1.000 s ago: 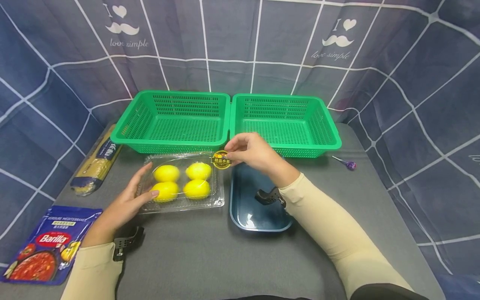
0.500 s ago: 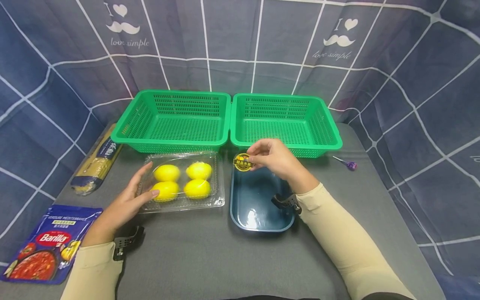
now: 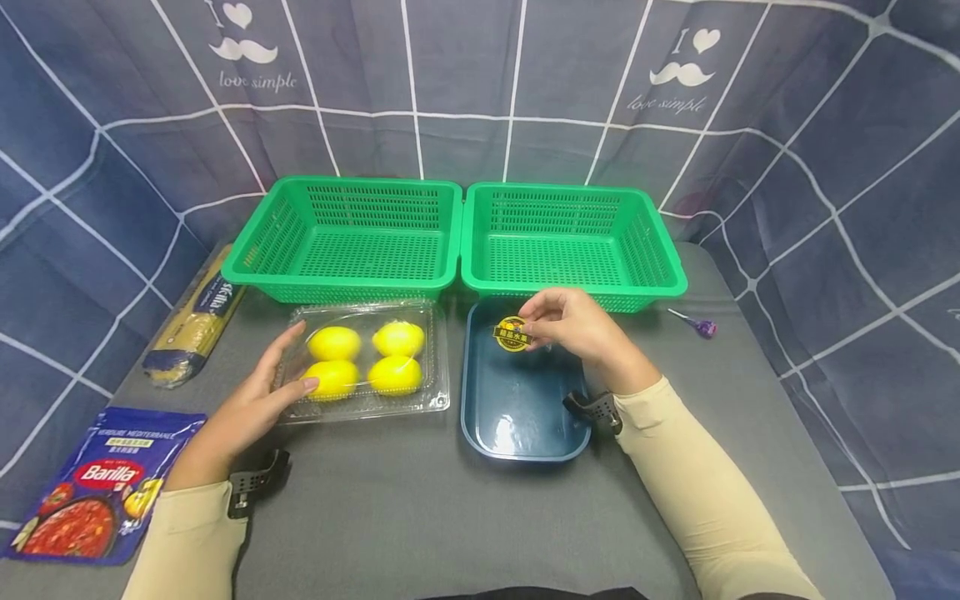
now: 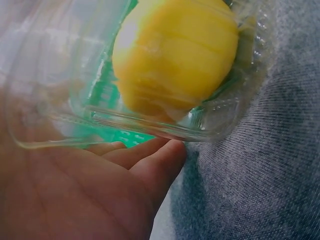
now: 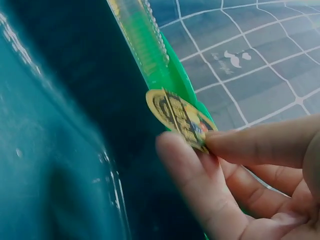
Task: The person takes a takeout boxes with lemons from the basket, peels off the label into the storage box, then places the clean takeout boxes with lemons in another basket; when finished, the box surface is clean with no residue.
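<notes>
A round black-and-gold sticker (image 3: 512,333) is pinched between the thumb and fingers of the right hand (image 3: 581,333), above the far part of a dark blue tray (image 3: 517,417). In the right wrist view the sticker (image 5: 175,115) stands out from the fingertips of the right hand (image 5: 250,175). A clear plastic box (image 3: 405,404) with several yellow lemons (image 3: 333,343) lies left of the tray. The left hand (image 3: 251,408) rests along the box's left side, thumb on its edge. In the left wrist view the left hand (image 4: 100,185) touches the box under a lemon (image 4: 175,55).
Two green baskets (image 3: 352,293) (image 3: 585,292) stand side by side at the back. A pasta packet (image 3: 191,325) and a blue Barilla pouch (image 3: 105,483) lie at the left. A purple lollipop (image 3: 703,328) lies at the right.
The right hand has moved right with the sticker, from beside the clear box to above the blue tray. The left hand stays at the box.
</notes>
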`<state>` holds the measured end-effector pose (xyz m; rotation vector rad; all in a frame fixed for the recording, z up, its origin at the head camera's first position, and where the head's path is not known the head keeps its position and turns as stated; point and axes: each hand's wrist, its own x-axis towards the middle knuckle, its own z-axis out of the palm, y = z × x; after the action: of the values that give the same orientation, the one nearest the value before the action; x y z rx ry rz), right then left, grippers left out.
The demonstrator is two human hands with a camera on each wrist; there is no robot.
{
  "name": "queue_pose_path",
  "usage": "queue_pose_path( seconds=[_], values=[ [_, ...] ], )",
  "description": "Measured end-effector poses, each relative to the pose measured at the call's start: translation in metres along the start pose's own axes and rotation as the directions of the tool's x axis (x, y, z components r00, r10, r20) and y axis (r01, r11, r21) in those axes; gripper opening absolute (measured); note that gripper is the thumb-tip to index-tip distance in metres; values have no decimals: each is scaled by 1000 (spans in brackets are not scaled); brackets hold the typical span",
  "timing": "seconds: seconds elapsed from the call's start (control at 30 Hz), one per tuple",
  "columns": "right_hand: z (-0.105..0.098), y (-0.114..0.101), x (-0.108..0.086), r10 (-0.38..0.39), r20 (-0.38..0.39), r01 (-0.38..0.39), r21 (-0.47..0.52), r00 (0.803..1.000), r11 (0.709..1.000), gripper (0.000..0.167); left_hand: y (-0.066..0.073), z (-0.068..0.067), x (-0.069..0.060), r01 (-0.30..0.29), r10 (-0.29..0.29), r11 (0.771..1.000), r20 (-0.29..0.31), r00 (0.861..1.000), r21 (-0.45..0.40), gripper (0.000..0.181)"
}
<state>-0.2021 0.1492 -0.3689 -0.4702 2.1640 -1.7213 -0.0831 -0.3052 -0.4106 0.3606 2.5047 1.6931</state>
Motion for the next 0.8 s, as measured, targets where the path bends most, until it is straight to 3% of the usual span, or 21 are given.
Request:
queue_pose_path(
  seconds=[0.4, 0.8],
  values=[
    [-3, 3, -3, 44, 62, -43, -22, 997, 999, 18, -1, 0, 1, -6, 6, 1000, -1, 1000, 0, 86],
    [1, 3, -5, 92, 122, -67, -195, 988, 979, 20, -1, 1, 0, -35, 35, 999, 2, 999, -9, 85]
  ],
)
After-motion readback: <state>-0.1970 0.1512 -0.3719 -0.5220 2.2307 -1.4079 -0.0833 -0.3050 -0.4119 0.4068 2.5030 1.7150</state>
